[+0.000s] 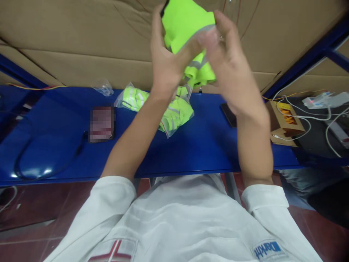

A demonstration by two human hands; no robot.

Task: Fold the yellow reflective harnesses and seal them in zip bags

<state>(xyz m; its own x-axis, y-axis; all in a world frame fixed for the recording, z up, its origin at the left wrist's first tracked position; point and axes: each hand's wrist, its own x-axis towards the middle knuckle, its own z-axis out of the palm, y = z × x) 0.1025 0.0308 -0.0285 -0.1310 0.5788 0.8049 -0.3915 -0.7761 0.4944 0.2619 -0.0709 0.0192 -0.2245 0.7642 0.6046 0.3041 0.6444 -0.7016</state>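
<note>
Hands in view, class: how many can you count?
2: the left hand and the right hand, holding the neon cloth from opposite sides. Others may be hidden.

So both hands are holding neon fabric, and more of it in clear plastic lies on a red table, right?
Not quite: the head view shows the table is blue, not red. The left hand and right hand do hold neon fabric, and the plastic-wrapped fabric does lie there.

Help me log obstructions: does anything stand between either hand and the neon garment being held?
Nothing visible does: the left hand and right hand are directly on the neon garment. The bagged garments lie on the blue table, not in between.
</note>
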